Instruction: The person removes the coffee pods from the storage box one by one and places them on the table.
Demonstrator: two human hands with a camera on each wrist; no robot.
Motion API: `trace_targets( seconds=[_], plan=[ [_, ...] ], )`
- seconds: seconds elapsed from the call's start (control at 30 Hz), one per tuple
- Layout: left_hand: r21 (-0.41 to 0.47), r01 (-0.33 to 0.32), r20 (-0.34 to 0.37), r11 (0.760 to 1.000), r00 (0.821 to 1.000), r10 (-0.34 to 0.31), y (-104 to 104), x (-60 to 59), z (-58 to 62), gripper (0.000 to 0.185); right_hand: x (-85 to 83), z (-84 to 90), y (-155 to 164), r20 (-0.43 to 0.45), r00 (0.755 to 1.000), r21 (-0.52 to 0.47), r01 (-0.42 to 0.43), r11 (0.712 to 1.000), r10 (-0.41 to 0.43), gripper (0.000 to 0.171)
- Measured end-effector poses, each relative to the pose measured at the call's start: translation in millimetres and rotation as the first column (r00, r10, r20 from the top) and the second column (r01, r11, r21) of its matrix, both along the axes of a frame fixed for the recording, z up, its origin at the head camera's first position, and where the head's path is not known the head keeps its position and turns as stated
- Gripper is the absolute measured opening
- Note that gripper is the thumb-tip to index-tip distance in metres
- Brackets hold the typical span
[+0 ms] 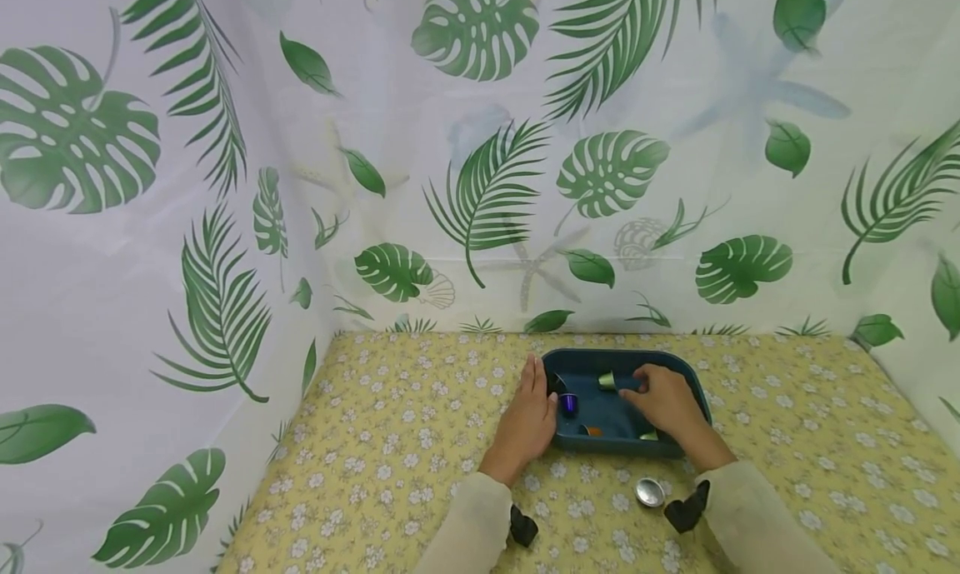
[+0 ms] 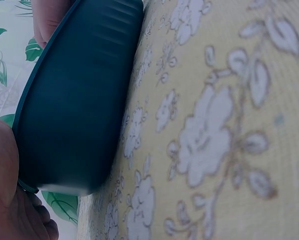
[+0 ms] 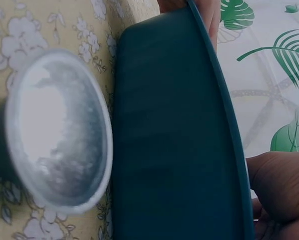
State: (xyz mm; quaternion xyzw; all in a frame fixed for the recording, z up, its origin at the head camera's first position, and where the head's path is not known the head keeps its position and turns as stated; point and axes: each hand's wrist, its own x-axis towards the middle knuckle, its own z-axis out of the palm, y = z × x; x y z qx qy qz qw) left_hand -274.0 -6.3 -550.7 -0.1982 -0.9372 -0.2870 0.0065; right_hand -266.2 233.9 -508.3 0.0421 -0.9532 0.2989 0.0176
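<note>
A dark teal tray (image 1: 622,447) with raised walls stands on the table and holds several small coffee capsules. My left hand (image 1: 527,420) holds its left end, fingers along the outer wall and thumb at the rim. My right hand (image 1: 671,403) reaches over the right part of the tray. Its thumb and fingers pinch what looks like a dark blue capsule (image 1: 628,383), mostly hidden. Just left of those fingertips lies a light green capsule (image 1: 606,381). A purple-blue capsule (image 1: 570,404), an orange one (image 1: 594,431) and another green one (image 1: 648,436) are also inside.
An open silver cup-shaped object (image 3: 59,132) sits on the flowered tablecloth (image 1: 375,474) in front of the tray, near my right wrist. Leaf-printed curtains (image 1: 487,307) close off the back and sides.
</note>
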Motion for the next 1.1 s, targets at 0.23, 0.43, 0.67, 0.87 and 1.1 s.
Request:
trace_targets(
  seconds=[0.23,0.43,0.67,0.87,1.1],
  plan=[
    [0.005,0.004,-0.011,1.0,1.0,-0.004,0,-3.2,1.0,0.062,-12.3,3.0,-3,0.034,0.999,0.011,-0.015,1.0,0.015,0.046],
    [0.018,0.004,-0.014,1.0,1.0,-0.003,0,-6.3,3.0,0.061,-22.2,4.9,-6,0.05,0.999,0.031,-0.024,0.999,0.023,0.048],
    [0.014,0.0,-0.009,1.0,1.0,0.0,3,-6.1,4.6,0.061,-28.7,3.0,-2,0.061,0.998,0.045,-0.037,0.998,0.034,0.05],
    [-0.005,0.004,0.007,1.0,1.0,-0.004,4,-1.7,-0.8,0.062,-31.2,-7.8,0,0.091,0.995,0.059,-0.037,0.998,0.031,0.051],
    [0.015,0.004,0.005,1.0,1.0,-0.004,-1,-0.1,-1.2,0.061,-36.8,-12.2,-7,0.084,0.996,0.071,-0.044,0.997,0.038,0.051]
  ],
)
